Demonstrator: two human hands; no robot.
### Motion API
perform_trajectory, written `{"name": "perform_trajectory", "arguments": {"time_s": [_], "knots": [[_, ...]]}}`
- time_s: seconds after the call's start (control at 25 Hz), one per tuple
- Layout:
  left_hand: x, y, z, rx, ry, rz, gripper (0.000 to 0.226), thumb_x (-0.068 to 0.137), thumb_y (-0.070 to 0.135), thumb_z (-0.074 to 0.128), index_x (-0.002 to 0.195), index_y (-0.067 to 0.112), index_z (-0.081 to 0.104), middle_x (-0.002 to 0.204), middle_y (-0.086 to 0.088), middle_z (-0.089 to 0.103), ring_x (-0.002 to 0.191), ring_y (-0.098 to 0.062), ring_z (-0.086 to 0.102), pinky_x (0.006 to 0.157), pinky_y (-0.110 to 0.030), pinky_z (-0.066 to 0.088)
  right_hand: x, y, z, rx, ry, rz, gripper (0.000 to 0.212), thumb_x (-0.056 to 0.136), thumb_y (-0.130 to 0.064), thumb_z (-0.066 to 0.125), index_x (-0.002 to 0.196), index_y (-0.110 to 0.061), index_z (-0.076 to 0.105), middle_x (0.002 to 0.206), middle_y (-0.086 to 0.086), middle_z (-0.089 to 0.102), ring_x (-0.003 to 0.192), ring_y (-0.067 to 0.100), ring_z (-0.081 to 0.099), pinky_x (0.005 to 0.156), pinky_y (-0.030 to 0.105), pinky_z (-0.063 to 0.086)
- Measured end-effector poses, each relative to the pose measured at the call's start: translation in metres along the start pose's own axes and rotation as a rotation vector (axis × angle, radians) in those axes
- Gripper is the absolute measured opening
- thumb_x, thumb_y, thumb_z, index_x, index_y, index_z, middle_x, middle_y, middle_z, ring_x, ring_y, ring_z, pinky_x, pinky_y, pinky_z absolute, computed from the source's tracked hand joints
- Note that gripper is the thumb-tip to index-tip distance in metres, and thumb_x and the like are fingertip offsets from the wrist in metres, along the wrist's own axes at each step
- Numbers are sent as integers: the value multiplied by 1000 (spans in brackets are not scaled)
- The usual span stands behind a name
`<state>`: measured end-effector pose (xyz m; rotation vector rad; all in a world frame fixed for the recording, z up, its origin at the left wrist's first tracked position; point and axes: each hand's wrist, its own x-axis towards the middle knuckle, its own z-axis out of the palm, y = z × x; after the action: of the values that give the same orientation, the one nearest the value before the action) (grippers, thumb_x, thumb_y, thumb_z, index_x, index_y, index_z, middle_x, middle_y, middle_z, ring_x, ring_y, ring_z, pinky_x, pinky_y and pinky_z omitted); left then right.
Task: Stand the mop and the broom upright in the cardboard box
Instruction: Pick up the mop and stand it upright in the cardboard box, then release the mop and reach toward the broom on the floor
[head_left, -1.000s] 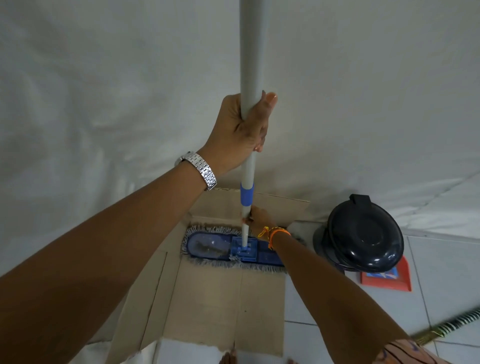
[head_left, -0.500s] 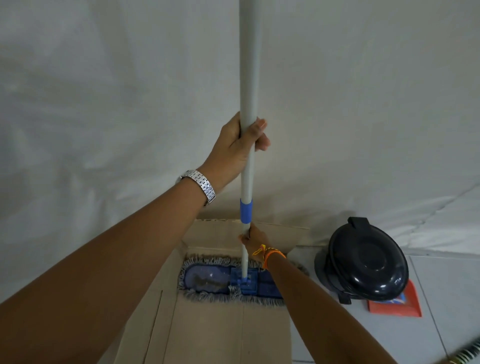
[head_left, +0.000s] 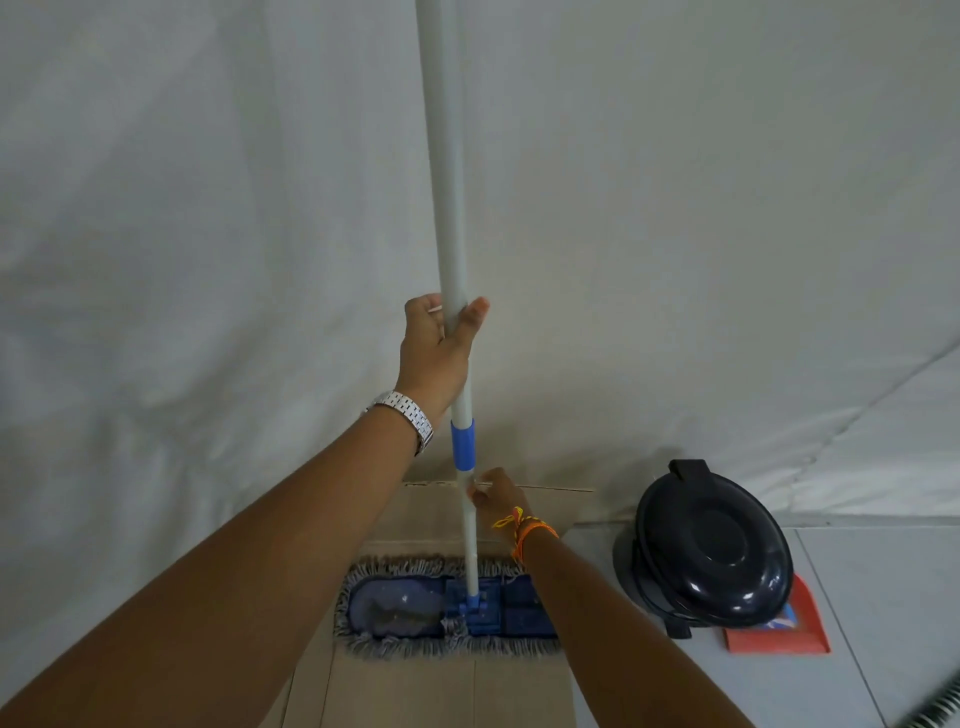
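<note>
Mop (head_left: 451, 208) stands nearly upright, its pad at the cardboard box (head_left: 405, 691) far edge, left hand (head_left: 434, 353) gripping the pole high, right hand (head_left: 493, 493) pinching it lower.

Box floor (head_left: 415, 691) bare in front of mop head (head_left: 447, 613); white sheet (head_left: 208, 260) close behind; black bin (head_left: 711, 545) crowds right side.

Mop (head_left: 470, 608) stands in the cardboard box (head_left: 415, 686) — bin (head_left: 711, 545) to its right, dustpan (head_left: 779, 631) behind.
</note>
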<state>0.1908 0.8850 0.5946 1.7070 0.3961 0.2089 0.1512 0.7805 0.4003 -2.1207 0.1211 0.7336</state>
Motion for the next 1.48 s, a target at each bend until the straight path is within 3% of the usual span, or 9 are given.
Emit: {"name": "perform_trajectory", "arguments": {"time_s": [0.16, 0.32, 0.48, 0.64, 0.76, 0.92, 1.12, 1.24, 1.48], "knots": [[-12, -18, 5, 65, 98, -72, 83, 86, 61, 63, 146, 12, 34, 146, -3, 47, 112, -12, 57, 94, -31, 47, -14, 8, -8, -11, 26, 17, 36, 95, -23, 50, 124, -2, 44, 98, 16, 59, 81, 23, 50, 64, 26, 41], [-51, -39, 12, 119, 295, -141, 89, 89, 60, 59, 151, 3, 30, 158, -11, 34, 146, -31, 36, 119, -46, 33, -40, 17, -18, 124, 81, 83, 35, 94, -19, 53, 123, -3, 44, 94, 9, 52, 82, 24, 51, 66, 26, 44], [-113, -54, 23, 128, 401, -239, 68, 98, 43, 56, 149, 1, 37, 156, -15, 38, 143, -32, 39, 109, -36, 34, -80, 45, -33, 173, 123, 93, 32, 93, -17, 54, 118, -1, 46, 95, 8, 50, 87, 23, 50, 74, 29, 42], [-179, -75, 35, 196, 369, -286, 51, 101, 31, 54, 141, 1, 47, 144, -17, 51, 132, -36, 50, 105, -44, 41, -140, 89, -60, 215, 163, 80, 14, 92, -23, 52, 94, -9, 49, 73, -6, 49, 66, 14, 49, 69, 27, 41], [-259, -91, 57, 271, 226, -393, 44, 102, 30, 51, 129, -4, 55, 116, -9, 63, 106, -35, 60, 93, -47, 50, -208, 148, -78, 311, 242, 212, 22, 91, -26, 55, 107, -12, 51, 83, -3, 52, 79, 19, 50, 74, 32, 43], [-343, -105, 112, 344, -24, -549, 40, 104, 36, 44, 108, 1, 63, 105, -18, 68, 90, -34, 63, 89, -46, 54, -304, 266, -114, 368, 294, 446, 31, 88, -26, 61, 114, -10, 52, 70, -2, 54, 61, 18, 48, 55, 24, 40], [-408, -88, 232, 472, -337, -523, 38, 103, 34, 47, 119, 3, 62, 123, -16, 66, 117, -36, 61, 93, -35, 44, -411, 399, -212, 394, 464, 639, 30, 90, -24, 59, 114, -7, 53, 71, 6, 59, 70, 28, 56, 70, 33, 47], [-447, -86, 310, 563, -433, -522, 41, 102, 37, 46, 113, 2, 64, 124, -22, 66, 116, -39, 60, 97, -39, 45, -462, 445, -272, 445, 494, 705, 32, 91, -28, 56, 117, -10, 52, 99, 22, 65, 79, 31, 59, 73, 34, 50], [-528, -50, 463, 580, -584, -496, 31, 101, 37, 47, 101, 8, 58, 98, -8, 60, 95, -30, 57, 81, -31, 38, -514, 510, -391, 491, 543, 665, 34, 93, -26, 53, 122, -8, 50, 96, 14, 56, 74, 23, 51, 71, 29, 40]]}}
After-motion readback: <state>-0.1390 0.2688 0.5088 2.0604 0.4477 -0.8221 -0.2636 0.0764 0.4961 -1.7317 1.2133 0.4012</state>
